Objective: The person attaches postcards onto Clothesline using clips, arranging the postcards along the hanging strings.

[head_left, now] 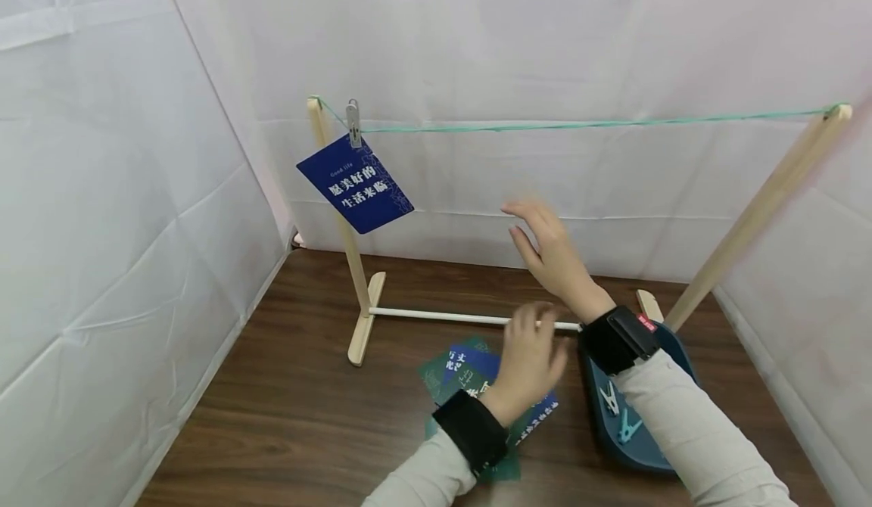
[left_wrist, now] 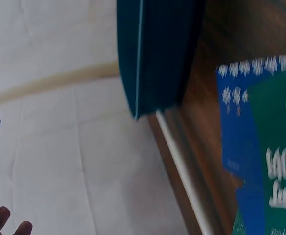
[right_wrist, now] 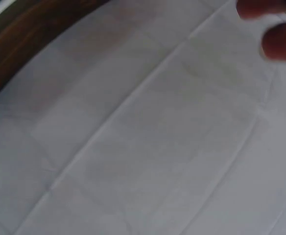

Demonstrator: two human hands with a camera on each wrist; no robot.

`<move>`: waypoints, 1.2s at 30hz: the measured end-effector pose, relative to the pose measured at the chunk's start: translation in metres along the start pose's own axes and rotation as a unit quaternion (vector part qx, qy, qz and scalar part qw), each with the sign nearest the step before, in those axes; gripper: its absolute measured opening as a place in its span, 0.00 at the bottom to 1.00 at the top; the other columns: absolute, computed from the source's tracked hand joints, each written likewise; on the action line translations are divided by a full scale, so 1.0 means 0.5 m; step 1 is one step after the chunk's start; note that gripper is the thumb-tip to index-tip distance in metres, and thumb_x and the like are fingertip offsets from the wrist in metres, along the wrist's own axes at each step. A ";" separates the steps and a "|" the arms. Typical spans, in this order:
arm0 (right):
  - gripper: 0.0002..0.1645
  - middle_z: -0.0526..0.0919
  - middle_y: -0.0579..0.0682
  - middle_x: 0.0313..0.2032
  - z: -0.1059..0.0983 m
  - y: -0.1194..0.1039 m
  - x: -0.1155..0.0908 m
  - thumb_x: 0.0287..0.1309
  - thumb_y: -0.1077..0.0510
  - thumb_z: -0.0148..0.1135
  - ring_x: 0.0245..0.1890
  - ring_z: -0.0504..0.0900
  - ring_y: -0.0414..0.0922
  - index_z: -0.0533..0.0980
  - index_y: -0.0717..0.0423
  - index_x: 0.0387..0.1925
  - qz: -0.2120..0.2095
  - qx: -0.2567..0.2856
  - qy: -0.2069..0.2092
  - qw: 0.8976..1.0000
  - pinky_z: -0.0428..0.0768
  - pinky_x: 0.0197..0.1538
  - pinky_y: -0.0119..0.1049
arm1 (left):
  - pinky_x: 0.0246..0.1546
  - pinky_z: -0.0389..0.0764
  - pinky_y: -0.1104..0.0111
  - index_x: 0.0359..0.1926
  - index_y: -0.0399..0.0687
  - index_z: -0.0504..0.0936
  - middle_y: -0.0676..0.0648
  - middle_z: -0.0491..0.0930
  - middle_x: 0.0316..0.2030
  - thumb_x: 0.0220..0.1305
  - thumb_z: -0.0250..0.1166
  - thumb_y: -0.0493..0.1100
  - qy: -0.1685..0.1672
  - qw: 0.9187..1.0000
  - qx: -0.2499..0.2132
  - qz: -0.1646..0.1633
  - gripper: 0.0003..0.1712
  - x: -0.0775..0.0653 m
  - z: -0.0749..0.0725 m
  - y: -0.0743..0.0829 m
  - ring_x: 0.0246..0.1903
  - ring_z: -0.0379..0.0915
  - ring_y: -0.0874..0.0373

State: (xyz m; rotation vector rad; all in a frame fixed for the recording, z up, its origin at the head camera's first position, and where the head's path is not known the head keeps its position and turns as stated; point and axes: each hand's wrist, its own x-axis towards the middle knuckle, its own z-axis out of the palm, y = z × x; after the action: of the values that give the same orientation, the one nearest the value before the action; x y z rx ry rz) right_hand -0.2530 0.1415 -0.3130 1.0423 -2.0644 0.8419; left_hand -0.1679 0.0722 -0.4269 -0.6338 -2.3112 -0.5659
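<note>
A dark blue card [head_left: 357, 189] with white lettering hangs tilted from the green string [head_left: 518, 127], held by a metal clip [head_left: 353, 125] near the left post. Nothing is in my right hand [head_left: 555, 253]; its fingers are loosely bent in the air below the string. My left hand [head_left: 527, 363] hovers over a pile of blue and green cards [head_left: 470, 371], its fingers relaxed and holding nothing. In the left wrist view the same cards [left_wrist: 275, 122] lie at the right, with fingertips [left_wrist: 1, 218] at lower left. Blurred fingers [right_wrist: 282, 41] show in the right wrist view.
A blue basket [head_left: 643, 458] stands at the right, partly under my right forearm, holding a white clothespin [head_left: 609, 399] and a light blue clothespin [head_left: 627, 426]. Wooden posts [head_left: 756, 219] carry the string; a white rod [head_left: 443, 315] joins their feet. White cloth [head_left: 436, 45] surrounds the brown table [head_left: 272, 431].
</note>
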 end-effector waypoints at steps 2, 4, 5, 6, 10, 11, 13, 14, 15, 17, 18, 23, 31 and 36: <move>0.18 0.73 0.58 0.48 -0.007 0.015 -0.029 0.58 0.67 0.51 0.52 0.69 0.52 0.69 0.61 0.51 0.014 -0.013 -0.010 1.000 0.67 0.55 0.42 | 0.48 0.68 0.66 0.50 0.49 0.67 0.48 0.66 0.49 0.55 0.58 0.48 -0.016 0.999 0.013 0.024 0.21 -0.008 0.022 0.028 0.51 0.63 0.55; 0.18 0.73 0.57 0.49 -0.018 0.027 -0.055 0.58 0.66 0.51 0.53 0.69 0.52 0.69 0.61 0.51 0.023 -0.029 -0.021 0.999 0.66 0.56 0.43 | 0.46 0.68 0.68 0.49 0.50 0.68 0.50 0.67 0.48 0.56 0.58 0.48 -0.028 0.998 0.021 0.050 0.20 -0.019 0.042 0.050 0.49 0.63 0.57; 0.18 0.73 0.58 0.49 -0.023 0.034 -0.068 0.58 0.65 0.51 0.53 0.69 0.52 0.69 0.61 0.52 0.027 -0.038 -0.027 0.999 0.66 0.56 0.43 | 0.45 0.68 0.69 0.49 0.51 0.67 0.50 0.66 0.48 0.57 0.57 0.49 -0.042 0.997 0.020 0.061 0.20 -0.024 0.051 0.058 0.49 0.63 0.58; 0.18 0.73 0.58 0.49 -0.030 0.039 -0.080 0.58 0.65 0.51 0.53 0.69 0.53 0.69 0.60 0.52 0.032 -0.047 -0.032 0.998 0.66 0.56 0.44 | 0.44 0.68 0.69 0.49 0.52 0.68 0.51 0.67 0.48 0.57 0.57 0.49 -0.054 0.996 0.016 0.069 0.19 -0.030 0.059 0.064 0.49 0.63 0.58; 0.18 0.74 0.58 0.49 -0.058 0.068 -0.125 0.58 0.64 0.52 0.51 0.70 0.54 0.70 0.61 0.51 0.045 -0.077 -0.035 0.995 0.67 0.54 0.44 | 0.44 0.68 0.71 0.53 0.55 0.65 0.52 0.66 0.49 0.61 0.54 0.49 -0.123 0.988 -0.008 0.088 0.19 -0.053 0.087 0.074 0.49 0.63 0.59; 0.18 0.74 0.58 0.49 -0.066 0.077 -0.136 0.58 0.64 0.52 0.51 0.70 0.54 0.70 0.61 0.51 0.051 -0.083 -0.035 0.995 0.67 0.54 0.44 | 0.44 0.68 0.71 0.54 0.56 0.64 0.52 0.66 0.49 0.61 0.53 0.49 -0.144 0.985 -0.016 0.092 0.19 -0.058 0.093 0.075 0.50 0.63 0.59; 0.18 0.74 0.59 0.48 -0.080 0.094 -0.157 0.57 0.66 0.52 0.51 0.70 0.54 0.70 0.62 0.51 0.065 -0.091 -0.028 0.993 0.67 0.53 0.45 | 0.45 0.69 0.71 0.55 0.57 0.63 0.52 0.66 0.50 0.63 0.51 0.49 -0.179 0.978 -0.032 0.101 0.20 -0.067 0.102 0.076 0.51 0.63 0.59; 0.18 0.74 0.60 0.48 -0.086 0.104 -0.168 0.56 0.66 0.53 0.50 0.70 0.55 0.70 0.62 0.50 0.071 -0.094 -0.025 0.993 0.67 0.53 0.46 | 0.46 0.69 0.71 0.56 0.57 0.62 0.52 0.66 0.51 0.63 0.51 0.50 -0.195 0.974 -0.041 0.106 0.20 -0.071 0.106 0.077 0.52 0.62 0.59; 0.18 0.74 0.60 0.48 -0.092 0.113 -0.179 0.56 0.67 0.53 0.50 0.70 0.55 0.70 0.62 0.50 0.079 -0.097 -0.024 0.992 0.68 0.52 0.46 | 0.46 0.69 0.70 0.56 0.57 0.62 0.52 0.66 0.51 0.64 0.50 0.50 -0.207 0.971 -0.046 0.111 0.20 -0.073 0.111 0.079 0.52 0.62 0.59; 0.17 0.74 0.60 0.48 -0.100 0.136 -0.202 0.55 0.68 0.54 0.49 0.71 0.55 0.72 0.62 0.48 0.094 -0.103 -0.023 0.990 0.70 0.48 0.45 | 0.47 0.69 0.71 0.57 0.58 0.62 0.53 0.66 0.51 0.64 0.50 0.50 -0.225 0.965 -0.054 0.120 0.20 -0.075 0.120 0.084 0.52 0.62 0.59; 0.16 0.74 0.60 0.48 -0.103 0.148 -0.213 0.54 0.68 0.54 0.48 0.72 0.54 0.72 0.63 0.47 0.100 -0.107 -0.024 0.989 0.71 0.46 0.44 | 0.47 0.68 0.71 0.57 0.59 0.63 0.53 0.66 0.50 0.64 0.49 0.50 -0.231 0.963 -0.056 0.124 0.20 -0.075 0.123 0.087 0.52 0.62 0.59; 0.09 0.74 0.59 0.46 -0.113 0.212 -0.271 0.57 0.66 0.53 0.44 0.72 0.52 0.75 0.62 0.40 0.156 -0.127 -0.052 0.978 0.72 0.39 0.43 | 0.49 0.67 0.73 0.53 0.64 0.67 0.59 0.68 0.51 0.64 0.50 0.51 -0.272 0.948 -0.079 0.145 0.16 -0.072 0.137 0.107 0.54 0.61 0.64; 0.12 0.75 0.60 0.33 -0.127 0.257 -0.341 0.58 0.59 0.52 0.29 0.74 0.50 0.72 0.66 0.37 0.348 -0.158 -0.296 0.875 0.70 0.30 0.42 | 0.56 0.60 0.65 0.59 0.74 0.60 0.63 0.63 0.58 0.65 0.44 0.57 -0.413 0.892 -0.086 0.166 0.20 -0.092 0.160 0.126 0.62 0.52 0.65; 0.21 0.75 0.66 0.36 -0.138 0.253 -0.357 0.57 0.56 0.52 0.30 0.74 0.52 0.70 0.72 0.42 0.472 -0.139 -0.454 0.743 0.71 0.32 0.44 | 0.52 0.64 0.72 0.58 0.75 0.62 0.61 0.66 0.54 0.66 0.39 0.58 -0.419 0.887 -0.065 0.180 0.20 -0.117 0.182 0.127 0.57 0.57 0.66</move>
State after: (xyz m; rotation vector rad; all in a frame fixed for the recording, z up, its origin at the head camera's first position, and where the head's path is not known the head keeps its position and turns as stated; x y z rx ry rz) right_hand -0.2593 0.3292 -0.4446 0.0863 -3.5388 0.3837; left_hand -0.1371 0.1551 -0.5156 -1.5840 -2.8182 -0.2855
